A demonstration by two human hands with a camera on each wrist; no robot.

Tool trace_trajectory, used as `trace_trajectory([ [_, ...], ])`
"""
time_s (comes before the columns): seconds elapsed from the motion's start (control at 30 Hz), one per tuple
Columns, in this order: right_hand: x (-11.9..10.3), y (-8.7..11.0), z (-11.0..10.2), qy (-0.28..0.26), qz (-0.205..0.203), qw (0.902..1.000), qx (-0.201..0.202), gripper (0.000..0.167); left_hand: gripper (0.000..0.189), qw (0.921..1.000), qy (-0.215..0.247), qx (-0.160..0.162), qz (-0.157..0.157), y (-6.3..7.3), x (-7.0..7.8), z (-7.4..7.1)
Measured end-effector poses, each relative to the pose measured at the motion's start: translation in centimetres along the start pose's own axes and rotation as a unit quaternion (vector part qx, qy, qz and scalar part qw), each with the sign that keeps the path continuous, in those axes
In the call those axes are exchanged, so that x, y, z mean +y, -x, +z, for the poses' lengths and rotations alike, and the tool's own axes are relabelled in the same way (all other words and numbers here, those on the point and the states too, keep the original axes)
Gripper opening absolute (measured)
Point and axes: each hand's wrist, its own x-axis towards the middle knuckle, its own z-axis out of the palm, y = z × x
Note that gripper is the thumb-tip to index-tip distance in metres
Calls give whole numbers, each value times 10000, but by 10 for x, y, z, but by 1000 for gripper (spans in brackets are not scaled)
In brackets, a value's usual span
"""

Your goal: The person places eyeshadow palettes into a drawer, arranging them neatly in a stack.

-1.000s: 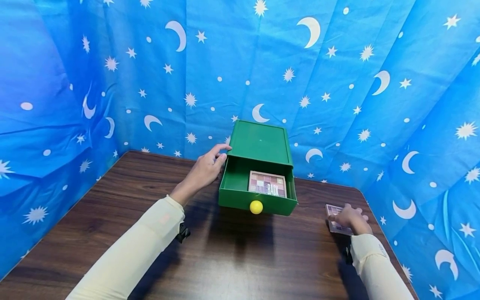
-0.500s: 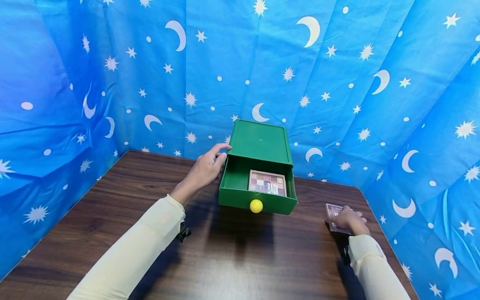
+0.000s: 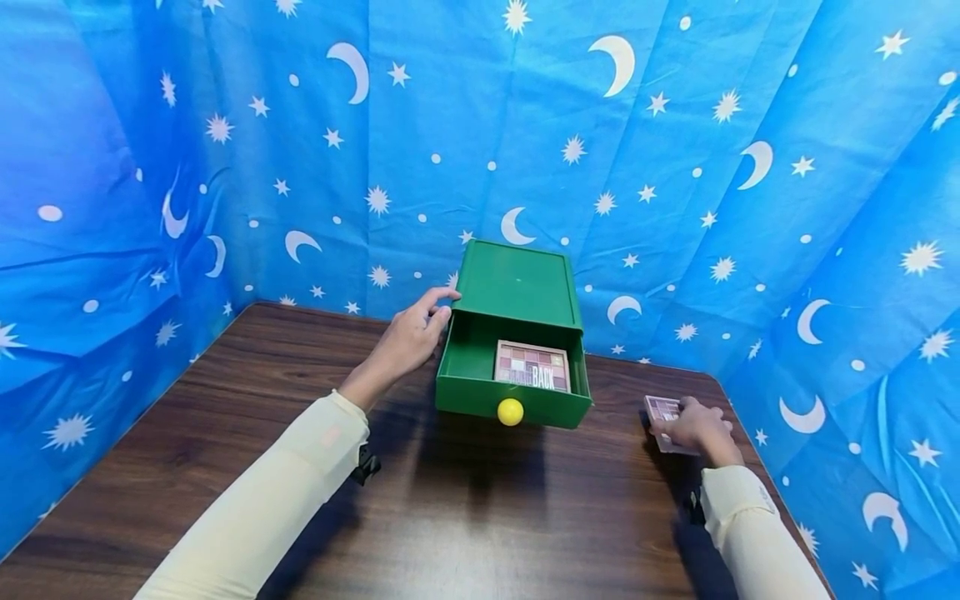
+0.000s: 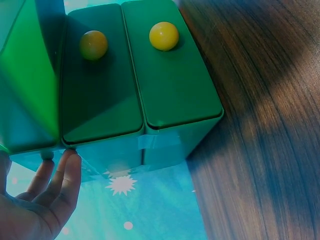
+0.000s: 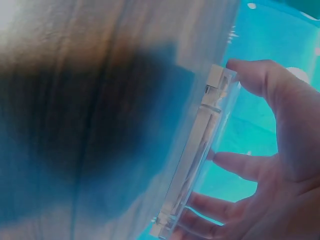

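Observation:
A green drawer unit stands near the back of the table, its top drawer pulled out. Inside that drawer lies an eyeshadow palette with "BACK" printed on its lid. My left hand touches the unit's left side with extended fingertips, as the left wrist view also shows. At the table's right side, my right hand grips a second eyeshadow palette and partly covers it. In the right wrist view, thumb and fingers hold opposite edges of this clear-edged palette.
Two lower drawers with yellow knobs are closed. Another yellow knob sticks out from the open drawer's front. Blue cloth with moons and stars hangs behind and beside the dark wooden table.
My right hand has moved slightly away from me together with the second palette. The left hand, the drawer unit and the palette inside it have stayed put.

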Motion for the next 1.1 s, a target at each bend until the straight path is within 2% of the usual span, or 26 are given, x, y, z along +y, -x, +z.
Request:
trace_trajectory([
  [0.23, -7, 12, -14, 42, -540, 9983, 193, 91, 37, 10000, -24, -6, 16, 0, 0, 2],
  [0.4, -14, 25, -33, -50, -935, 9954, 210, 91, 37, 10000, 9, 19, 30, -1, 1, 2],
  [0.63, -33, 44, -57, -369, -1720, 9844, 68, 86, 37, 10000, -28, 44, 15, 0, 0, 1],
  [0.9, -48, 59, -74, -385, -2220, 9743, 76, 88, 37, 10000, -46, -7, 45, 0, 2, 2],
  [1.1, -61, 69, -87, -174, -2625, 9643, 292, 85, 38, 10000, -26, -17, 4, 0, 2, 1],
])
